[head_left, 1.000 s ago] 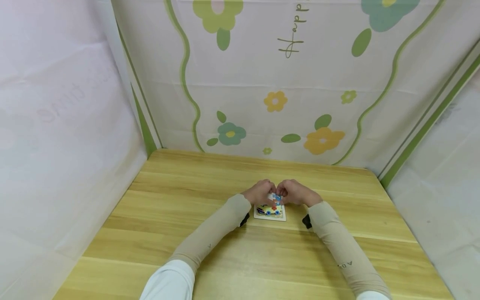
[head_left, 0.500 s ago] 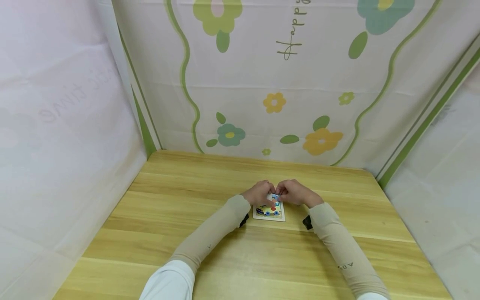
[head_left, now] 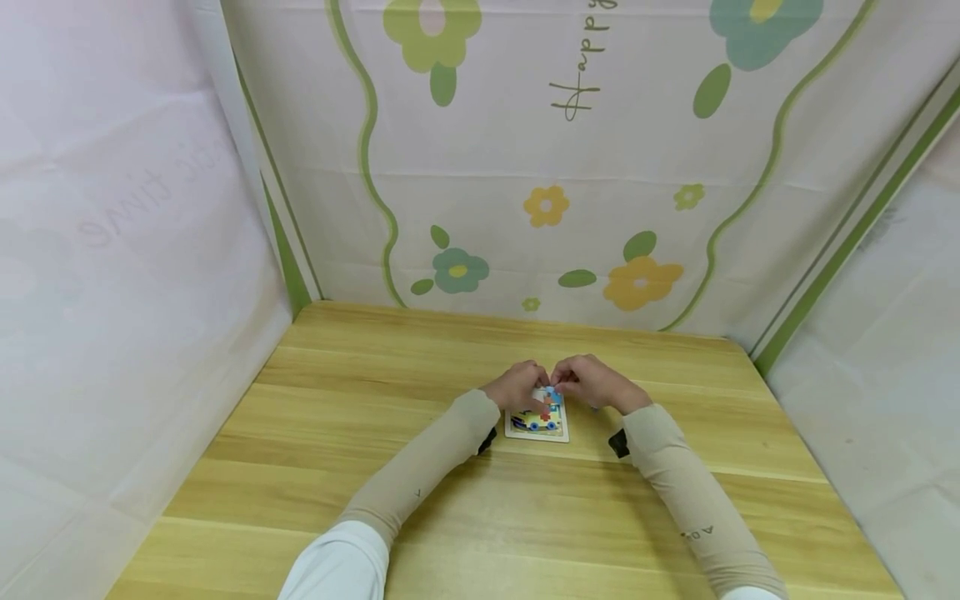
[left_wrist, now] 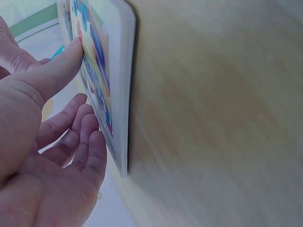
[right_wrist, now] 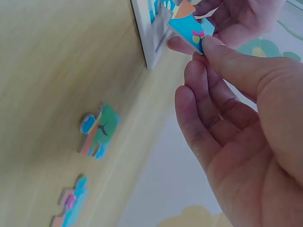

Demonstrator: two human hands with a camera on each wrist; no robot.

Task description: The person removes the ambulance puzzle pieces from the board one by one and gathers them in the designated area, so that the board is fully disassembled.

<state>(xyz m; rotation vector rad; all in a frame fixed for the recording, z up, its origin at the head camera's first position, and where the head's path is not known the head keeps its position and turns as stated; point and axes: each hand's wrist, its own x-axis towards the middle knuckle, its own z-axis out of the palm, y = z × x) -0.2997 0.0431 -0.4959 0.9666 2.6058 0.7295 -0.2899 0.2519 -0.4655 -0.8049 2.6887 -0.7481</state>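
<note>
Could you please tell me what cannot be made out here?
Head view: part of the puzzle board, hidden by the left hand.
Head view: the picture on the held piece, too small.
Right wrist view: the end of the lower loose piece, cut off by the bottom edge.

Head view bright, evenly lit; pale sheen on near table (head_left: pixel 480 500), soft shadow beside right sleeve (head_left: pixel 697 492). Wrist views dimmer, hazy.
</note>
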